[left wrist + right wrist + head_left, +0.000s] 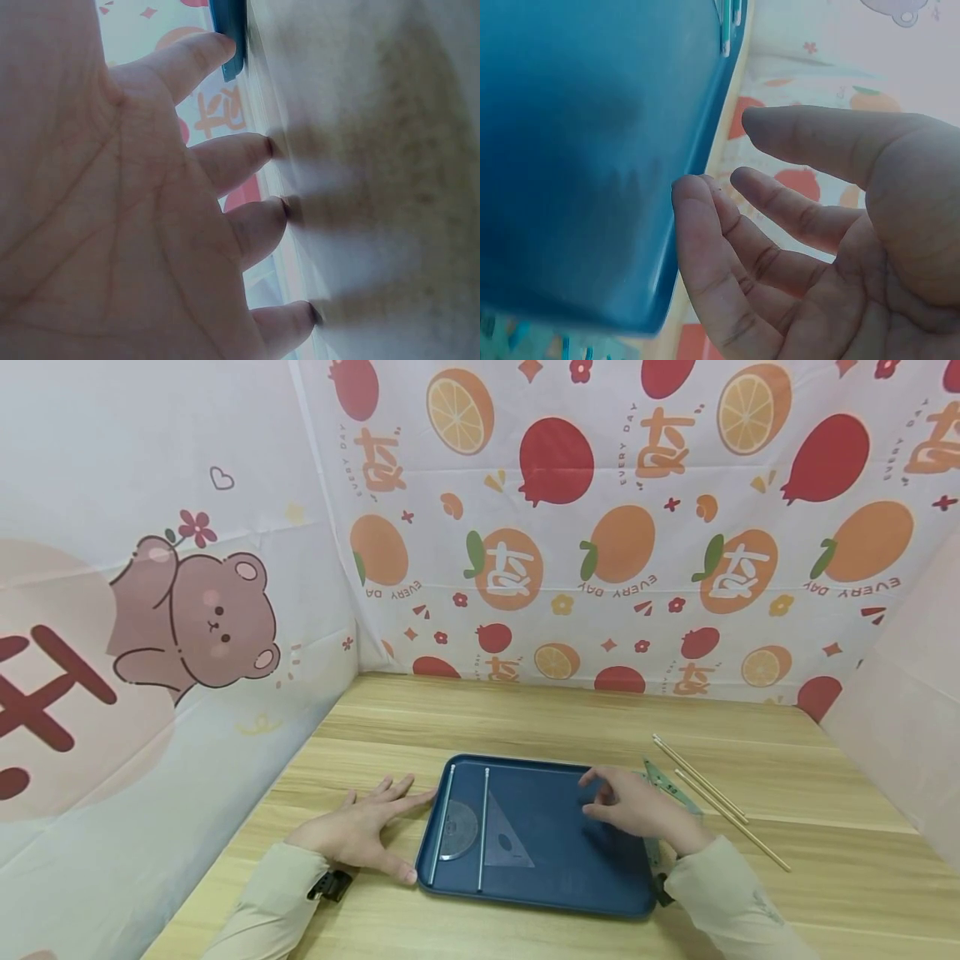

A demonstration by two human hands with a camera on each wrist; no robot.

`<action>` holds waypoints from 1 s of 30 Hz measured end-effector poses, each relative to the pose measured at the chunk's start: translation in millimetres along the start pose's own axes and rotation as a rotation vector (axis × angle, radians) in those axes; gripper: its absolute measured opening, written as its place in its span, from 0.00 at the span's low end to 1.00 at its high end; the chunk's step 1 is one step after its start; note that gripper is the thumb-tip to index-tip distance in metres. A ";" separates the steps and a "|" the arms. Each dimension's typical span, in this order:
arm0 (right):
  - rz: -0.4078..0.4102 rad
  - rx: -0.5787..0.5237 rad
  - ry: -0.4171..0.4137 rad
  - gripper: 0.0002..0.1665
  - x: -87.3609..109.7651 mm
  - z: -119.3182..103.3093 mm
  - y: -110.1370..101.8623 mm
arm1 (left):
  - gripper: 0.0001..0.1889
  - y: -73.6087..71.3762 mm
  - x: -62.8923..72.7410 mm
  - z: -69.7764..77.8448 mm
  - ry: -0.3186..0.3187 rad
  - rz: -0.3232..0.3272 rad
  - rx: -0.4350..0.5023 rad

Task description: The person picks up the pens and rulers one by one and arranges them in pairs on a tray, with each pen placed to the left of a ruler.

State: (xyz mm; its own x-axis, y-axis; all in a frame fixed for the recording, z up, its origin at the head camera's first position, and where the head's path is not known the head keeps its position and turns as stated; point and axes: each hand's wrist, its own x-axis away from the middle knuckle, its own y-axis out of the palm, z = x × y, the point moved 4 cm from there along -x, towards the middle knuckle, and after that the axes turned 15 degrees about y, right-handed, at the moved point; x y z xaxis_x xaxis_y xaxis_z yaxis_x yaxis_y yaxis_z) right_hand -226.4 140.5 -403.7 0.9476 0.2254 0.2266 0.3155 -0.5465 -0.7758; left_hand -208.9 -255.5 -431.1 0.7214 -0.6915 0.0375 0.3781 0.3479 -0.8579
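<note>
A dark blue tray (555, 827) lies on the wooden table. Inside it, toward the left, are two thin pale rods with white ends, the outer rod (442, 822) and the inner rod (483, 827). A clear protractor (461, 831) lies between them, and a clear set square (506, 850) is beside the inner one. My left hand (367, 833) rests with spread fingers at the tray's left edge, index finger and thumb against the rim. Above the tray's right side hovers my right hand (637, 806), fingers loosely bent, holding nothing in the right wrist view.
A green set square (666, 782) lies just right of the tray, partly hidden by my right hand and forearm. Farther right are thin wooden sticks (732, 820). Printed cloth (555, 552) encloses the table at the back and sides.
</note>
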 end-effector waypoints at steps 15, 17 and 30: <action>0.052 -0.004 0.050 0.25 6.0 31.4 -23.7 | 0.63 -0.5 -0.9 0.1 -0.003 -0.003 0.003; 0.058 0.000 0.055 0.25 7.2 35.3 -27.9 | 0.63 -0.6 -0.9 0.5 -0.004 -0.005 0.003; 0.100 0.027 0.055 0.25 10.8 61.2 -48.9 | 0.63 0.2 -1.6 0.2 -0.002 -0.006 0.000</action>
State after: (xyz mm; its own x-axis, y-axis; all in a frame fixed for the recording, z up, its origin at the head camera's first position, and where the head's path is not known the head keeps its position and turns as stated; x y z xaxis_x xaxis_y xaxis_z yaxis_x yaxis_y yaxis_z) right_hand -234.7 219.0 -399.3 0.9759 0.1253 0.1788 0.2183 -0.5421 -0.8115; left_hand -209.9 -254.2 -431.2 0.7203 -0.6923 0.0433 0.3823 0.3442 -0.8576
